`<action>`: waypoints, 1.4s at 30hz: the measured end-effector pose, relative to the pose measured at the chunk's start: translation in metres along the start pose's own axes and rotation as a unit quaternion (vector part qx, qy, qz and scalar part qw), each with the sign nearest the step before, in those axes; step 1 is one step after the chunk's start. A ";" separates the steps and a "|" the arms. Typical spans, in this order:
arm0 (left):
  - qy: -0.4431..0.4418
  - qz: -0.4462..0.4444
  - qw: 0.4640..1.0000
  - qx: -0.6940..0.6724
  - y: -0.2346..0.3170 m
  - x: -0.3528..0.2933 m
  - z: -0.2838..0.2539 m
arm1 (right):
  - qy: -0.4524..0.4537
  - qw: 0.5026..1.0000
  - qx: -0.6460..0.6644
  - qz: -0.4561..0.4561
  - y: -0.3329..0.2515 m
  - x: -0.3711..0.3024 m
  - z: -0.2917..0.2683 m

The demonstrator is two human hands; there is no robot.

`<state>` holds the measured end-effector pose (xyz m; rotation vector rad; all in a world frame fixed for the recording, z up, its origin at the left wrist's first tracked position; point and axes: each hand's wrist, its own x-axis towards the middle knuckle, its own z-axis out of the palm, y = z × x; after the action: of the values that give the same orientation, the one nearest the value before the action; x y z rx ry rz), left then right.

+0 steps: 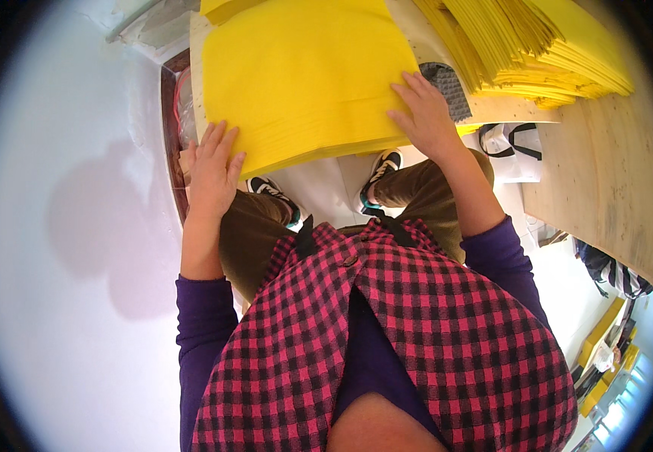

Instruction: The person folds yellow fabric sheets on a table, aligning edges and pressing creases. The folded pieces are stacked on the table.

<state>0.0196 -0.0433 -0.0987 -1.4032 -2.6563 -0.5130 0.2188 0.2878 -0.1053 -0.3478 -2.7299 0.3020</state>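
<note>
Left grip (215, 172): rests unclenched at the near left corner of the yellow stack (311, 83), with loosely spread fingers pointing forward.
Right grip (428, 120): lies unclenched too, with spread fingertips on the right side of the stack and the palm just outside.
Forearms (477, 192): reach forward, well apart, out of purple sleeves (206, 316).
Stack position: flat between both grips, with many layers showing along the near edge.
Bench (492, 111): pale wood under the stack, with a grey textured cloth (451, 89) beside the right grip and piled yellow sheets (537, 64) farther right.
Below: pale floor (326, 184), dark-and-white shoes (383, 167), and a white bag (518, 154) with black handles.
Room: plain white surface (63, 113) at left, softly shadowed; plywood panel (605, 173) and striped bag (628, 279) at right.
Hidden or unclear: bench front beneath the stack; exact contact under the left fingers; small yellow objects (598, 339) near the right rim, blurred.
</note>
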 end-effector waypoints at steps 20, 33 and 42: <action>0.010 -0.005 0.999 -0.041 -0.004 -0.004 0.010 | 0.118 0.915 0.301 0.242 0.042 0.008 -0.003; 0.028 0.002 0.999 -0.024 -0.005 -0.006 0.010 | 0.096 0.910 0.286 0.283 0.046 0.021 0.009; 0.031 0.005 0.999 -0.028 -0.004 -0.006 0.010 | 0.105 0.907 0.297 0.280 0.046 0.022 0.012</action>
<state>0.0201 -0.0464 -0.1110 -1.3904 -2.6042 -0.6247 0.2036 0.3352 -0.1205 -0.9124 -2.1288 1.1403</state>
